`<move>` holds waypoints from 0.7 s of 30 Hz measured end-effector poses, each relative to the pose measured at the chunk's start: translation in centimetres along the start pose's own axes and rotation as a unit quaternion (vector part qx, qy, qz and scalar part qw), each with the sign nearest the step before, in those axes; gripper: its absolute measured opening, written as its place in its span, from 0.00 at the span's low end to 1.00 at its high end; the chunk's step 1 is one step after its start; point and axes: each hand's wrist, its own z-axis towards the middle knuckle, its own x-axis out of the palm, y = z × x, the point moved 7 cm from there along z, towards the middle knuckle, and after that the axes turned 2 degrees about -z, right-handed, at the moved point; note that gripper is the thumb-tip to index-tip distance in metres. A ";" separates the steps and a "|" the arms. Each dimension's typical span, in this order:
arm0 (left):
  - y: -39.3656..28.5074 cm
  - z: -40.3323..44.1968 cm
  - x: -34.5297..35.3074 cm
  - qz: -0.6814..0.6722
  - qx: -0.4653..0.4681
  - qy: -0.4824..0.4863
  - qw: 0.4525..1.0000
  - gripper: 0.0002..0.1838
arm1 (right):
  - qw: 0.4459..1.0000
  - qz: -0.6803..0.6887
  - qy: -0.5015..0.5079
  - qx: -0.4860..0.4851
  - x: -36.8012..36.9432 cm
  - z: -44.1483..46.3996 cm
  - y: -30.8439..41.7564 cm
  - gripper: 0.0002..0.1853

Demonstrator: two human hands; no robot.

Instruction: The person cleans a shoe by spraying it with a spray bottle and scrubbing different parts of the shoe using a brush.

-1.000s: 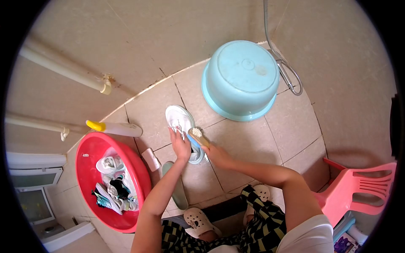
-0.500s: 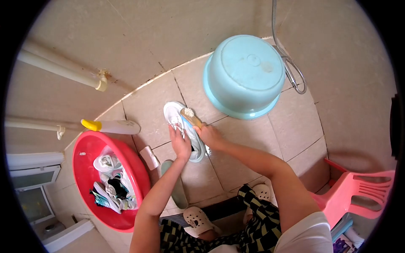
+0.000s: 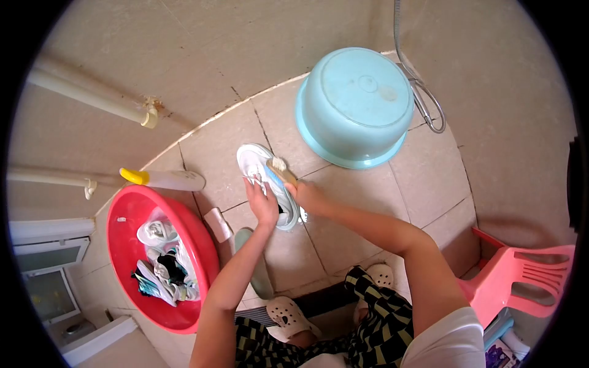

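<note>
A white lace-up sneaker (image 3: 250, 157) lies on the tiled floor with its toe pointing away from me. My left hand (image 3: 264, 205) grips it at the laces, fingers over the tongue. In my right hand (image 3: 307, 198) is a wooden-handled scrub brush (image 3: 284, 174), its blue side against the sneaker's right upper edge. White foam sits on top of the brush head, and more foam (image 3: 303, 214) lies on the floor beside the heel. A grey-green insole (image 3: 262, 277) rests on the tiles near my left forearm.
A red tub (image 3: 210, 245) at left holds several shoes (image 3: 161, 270). Behind it lies a yellow-capped white bottle (image 3: 165, 180); a pale bar-like object (image 3: 217, 224) is close by. An upturned blue basin (image 3: 362, 92), shower head hose (image 3: 397, 30) and pink chair (image 3: 491, 288) stand right.
The brush has slid slightly back along the sneaker's right side toward the heel. My left hand keeps its hold. The whole view has shifted a little.
</note>
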 end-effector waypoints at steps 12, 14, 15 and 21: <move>0.2 -0.2 -0.6 -0.038 -0.028 -0.016 0.999 0.19 | 0.998 0.024 0.045 0.033 1.1 -6.1 -2.0 0.32; 0.0 -0.2 -1.1 -0.056 -0.017 -0.056 0.997 0.19 | 0.997 0.030 0.056 0.037 1.3 -6.8 -2.0 0.33; 0.1 -0.2 -1.3 -0.057 -0.017 -0.057 0.997 0.19 | 0.997 0.044 0.055 0.032 1.4 -7.4 -2.0 0.31; 1.6 -0.4 -1.5 -0.193 -0.099 -0.002 0.976 0.18 | 0.996 0.046 0.074 0.008 1.3 -9.8 -2.3 0.29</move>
